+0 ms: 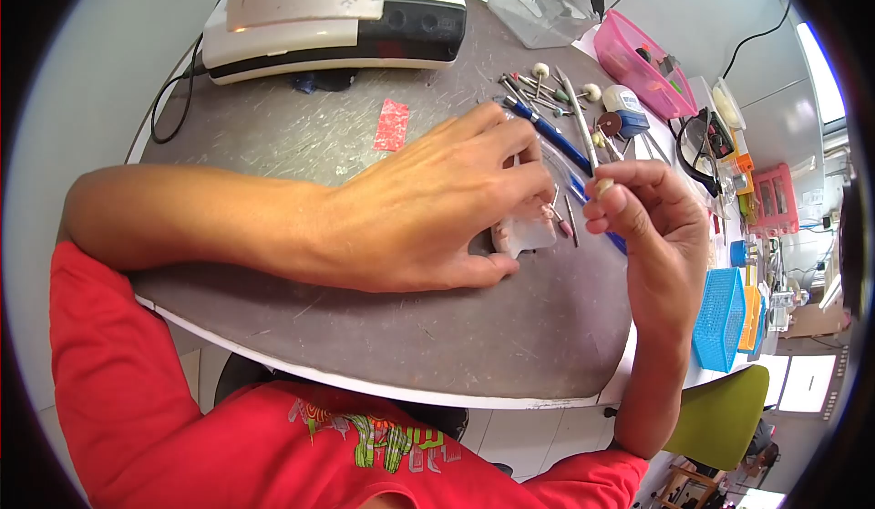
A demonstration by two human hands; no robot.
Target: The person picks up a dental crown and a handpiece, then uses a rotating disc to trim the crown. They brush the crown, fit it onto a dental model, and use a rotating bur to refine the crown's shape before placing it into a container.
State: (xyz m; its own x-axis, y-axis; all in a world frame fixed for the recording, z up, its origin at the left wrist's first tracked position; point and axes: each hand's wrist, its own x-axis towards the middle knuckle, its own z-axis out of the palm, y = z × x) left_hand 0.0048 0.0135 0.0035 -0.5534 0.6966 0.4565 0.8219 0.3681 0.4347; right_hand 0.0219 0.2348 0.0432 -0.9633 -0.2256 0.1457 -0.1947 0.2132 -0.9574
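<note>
My left hand (456, 199) reaches in from the left with its back up. Its fingers and thumb close around a pale dental cast (530, 234) on the grey mat; part of the cast is hidden beneath the fingers. To the right, my right hand (652, 222) is raised, pinching a small cream tooth-like piece, seemingly a dental crown (604, 185), between thumb and fingertips. Beyond the hands lie a blue pen-like tool (556, 135) and a slender pale pointed tool (576, 113). A thin metal bur (572, 221) rests beside the cast.
Several rotary polishing bits (547, 90) lie at the back. A pink basket (643, 67) and a clear container (542, 8) stand behind them. A white-and-black device (337, 35) occupies the back left, near a red patterned patch (391, 124). Blue basket (720, 318) stands right.
</note>
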